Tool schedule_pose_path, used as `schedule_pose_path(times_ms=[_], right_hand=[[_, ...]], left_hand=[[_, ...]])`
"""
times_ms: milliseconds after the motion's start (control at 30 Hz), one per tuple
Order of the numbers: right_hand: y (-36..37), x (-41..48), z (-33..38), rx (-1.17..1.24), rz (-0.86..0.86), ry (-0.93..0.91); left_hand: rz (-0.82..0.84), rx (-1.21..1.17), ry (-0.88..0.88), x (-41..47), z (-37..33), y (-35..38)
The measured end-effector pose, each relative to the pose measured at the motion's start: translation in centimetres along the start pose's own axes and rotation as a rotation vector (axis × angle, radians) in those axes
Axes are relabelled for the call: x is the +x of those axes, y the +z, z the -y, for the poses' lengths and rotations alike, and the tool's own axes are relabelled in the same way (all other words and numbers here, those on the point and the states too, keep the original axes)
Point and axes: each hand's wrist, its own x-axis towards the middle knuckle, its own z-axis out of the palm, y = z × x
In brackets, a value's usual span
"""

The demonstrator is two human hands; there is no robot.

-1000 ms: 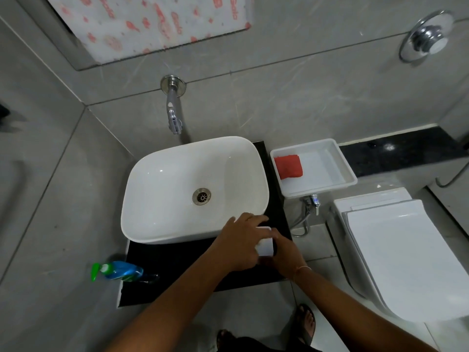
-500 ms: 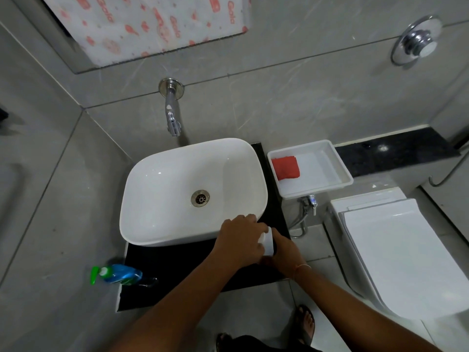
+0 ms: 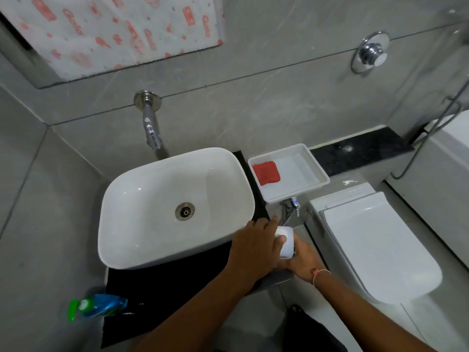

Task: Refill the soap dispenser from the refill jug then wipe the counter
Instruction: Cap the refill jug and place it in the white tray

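A small white container [image 3: 286, 243], which may be the soap dispenser, is at the right front corner of the black counter [image 3: 165, 295]. My left hand [image 3: 253, 250] covers its left side and top, fingers curled over it. My right hand [image 3: 303, 262] grips it from the right and underneath. Most of the container is hidden by my hands. A blue bottle with a green pump top [image 3: 104, 304] stands at the counter's left front corner, far from both hands. A folded red cloth [image 3: 266, 172] lies in a white tray [image 3: 321, 174] to the right of the basin.
A white basin [image 3: 152, 199] fills most of the counter, under a wall tap [image 3: 151, 133]. A closed white toilet [image 3: 375, 242] stands close on the right. A small valve with a hose [image 3: 291, 205] sits below the tray. My sandalled feet show below.
Both hands have shifted the white container to the right, from beside the basin's front corner toward the counter's right edge. The blue bottle and red cloth have stayed put.
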Motion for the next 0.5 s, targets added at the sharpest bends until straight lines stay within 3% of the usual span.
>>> schedule_pose_path(times_ms=[233,500], right_hand=[[-10.0,3.9,-3.9,0.096,-0.093,0.09],[-18.8,14.7,-6.2,0.08,0.038,0.021]], left_hand=[[0.077,-0.071,-0.129,6.4,-1.2,6.7],[0.144,-0.019,-0.415,15.5,1.3,13.6]])
